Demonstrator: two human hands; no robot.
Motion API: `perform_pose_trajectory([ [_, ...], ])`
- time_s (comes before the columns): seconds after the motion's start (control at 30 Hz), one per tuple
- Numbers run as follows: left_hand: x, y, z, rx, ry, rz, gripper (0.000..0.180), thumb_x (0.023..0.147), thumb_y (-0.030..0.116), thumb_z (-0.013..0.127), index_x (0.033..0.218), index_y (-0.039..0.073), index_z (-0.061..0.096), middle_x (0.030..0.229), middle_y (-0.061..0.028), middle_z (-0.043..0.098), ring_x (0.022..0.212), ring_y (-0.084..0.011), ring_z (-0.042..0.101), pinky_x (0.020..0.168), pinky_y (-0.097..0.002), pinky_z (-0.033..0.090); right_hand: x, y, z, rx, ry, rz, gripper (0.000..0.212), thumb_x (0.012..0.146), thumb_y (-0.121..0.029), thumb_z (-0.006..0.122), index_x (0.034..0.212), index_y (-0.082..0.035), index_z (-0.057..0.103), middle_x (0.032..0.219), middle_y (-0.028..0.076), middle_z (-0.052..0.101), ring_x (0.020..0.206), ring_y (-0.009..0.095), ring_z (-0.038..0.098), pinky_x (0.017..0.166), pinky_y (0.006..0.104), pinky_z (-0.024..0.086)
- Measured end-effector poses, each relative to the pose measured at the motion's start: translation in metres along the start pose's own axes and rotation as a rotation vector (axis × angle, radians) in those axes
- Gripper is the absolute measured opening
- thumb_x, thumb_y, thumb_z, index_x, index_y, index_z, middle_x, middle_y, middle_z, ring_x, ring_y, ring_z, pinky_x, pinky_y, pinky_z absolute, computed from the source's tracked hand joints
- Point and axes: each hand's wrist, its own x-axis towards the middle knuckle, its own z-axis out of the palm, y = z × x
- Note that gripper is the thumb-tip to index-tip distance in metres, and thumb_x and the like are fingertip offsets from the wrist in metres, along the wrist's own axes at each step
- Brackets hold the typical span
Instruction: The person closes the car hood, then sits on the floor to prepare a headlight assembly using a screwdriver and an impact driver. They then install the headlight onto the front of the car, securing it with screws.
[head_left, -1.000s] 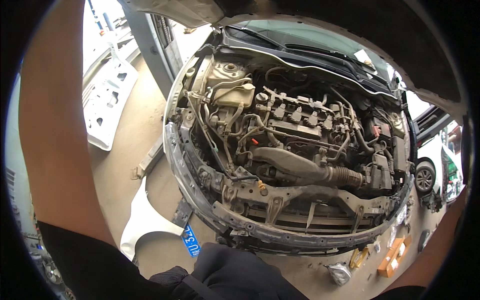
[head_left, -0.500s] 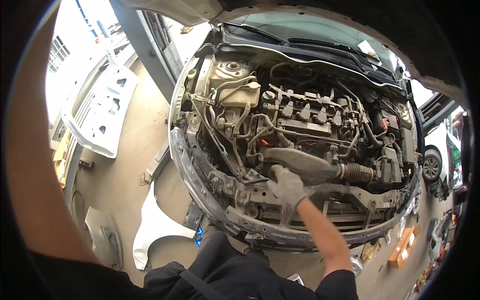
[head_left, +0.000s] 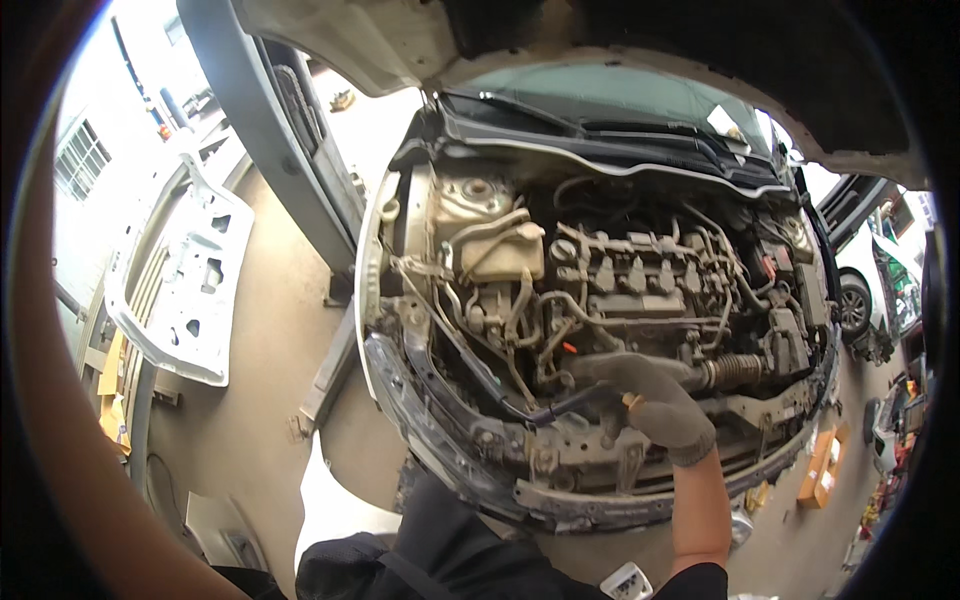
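A car's engine bay lies in front of me under a raised hood (head_left: 400,50). My right hand (head_left: 672,418), in a grey work glove, is at the front of the bay, over the radiator support (head_left: 575,450). Its fingers are closed around the end of a black hose (head_left: 570,406), which runs in from the left side of the bay; the glove is slightly blurred. Just behind the hand is the dusty air intake duct (head_left: 640,370), partly covered by the glove. My left arm (head_left: 60,450) rises along the left rim, its hand out of view.
A pale coolant tank (head_left: 500,258) and the engine (head_left: 635,300) fill the bay. A grey lift post (head_left: 280,150) stands at left, near a white body panel (head_left: 190,275). A white fender (head_left: 335,510) lies near my legs. A cardboard box (head_left: 822,465) sits at right.
My right hand has moved right and turned over, with the black hose's end following it. The view has shifted, showing more of the hood.
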Motion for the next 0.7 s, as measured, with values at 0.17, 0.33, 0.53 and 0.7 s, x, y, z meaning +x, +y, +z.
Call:
perform_pose_trajectory([
  [0.17, 0.009, 0.006, 0.011, -0.072, -0.015, -0.012, 0.018, 0.086, 0.008, 0.063, 0.102, 0.005, 0.056, 0.095, -0.0101, 0.058, 0.088, -0.0247, 0.057, 0.078, -0.0383, 0.045, 0.081, -0.062, 0.09, -0.217, 0.157, -0.433, 0.027, 0.091, -0.013, 0.068, 0.115, -0.001, 0.064, 0.093, 0.003, 0.064, 0.075, 0.007, 0.059, 0.061, 0.0225, 0.049],
  [0.33, 0.002, -0.015, -0.001, -0.039, -0.056, -0.034, 0.019, 0.086, 0.008, 0.063, 0.103, 0.005, 0.056, 0.096, -0.0099, 0.058, 0.089, -0.0242, 0.057, 0.079, -0.038, 0.045, 0.225, -0.139, 0.166, -0.38, 0.092, -0.714, 0.03, 0.099, -0.03, 0.055, 0.096, -0.001, 0.064, 0.073, 0.003, 0.061, 0.058, 0.009, 0.057, 0.05, 0.0247, 0.043],
  [0.53, -0.006, -0.025, -0.001, -0.049, -0.078, -0.058, 0.02, 0.086, 0.009, 0.064, 0.104, 0.005, 0.056, 0.098, -0.0096, 0.059, 0.09, -0.0237, 0.057, 0.08, -0.0376, 0.045, 0.396, -0.218, 0.194, -0.538, 0.286, -0.72, 0.041, 0.099, -0.031, 0.044, 0.097, 0.005, 0.063, 0.07, 0.024, 0.064, 0.076, 0.036, 0.069, 0.072, 0.0465, 0.055],
  [0.7, -0.007, -0.026, -0.005, -0.042, -0.084, -0.056, 0.021, 0.086, 0.009, 0.064, 0.105, 0.005, 0.056, 0.099, -0.0094, 0.059, 0.092, -0.0233, 0.057, 0.081, -0.0373, 0.046, 0.468, -0.232, 0.191, -0.723, 0.337, -0.838, 0.034, 0.099, -0.021, 0.042, 0.101, 0.006, 0.063, 0.086, 0.027, 0.067, 0.083, 0.038, 0.07, 0.077, 0.0488, 0.056],
])
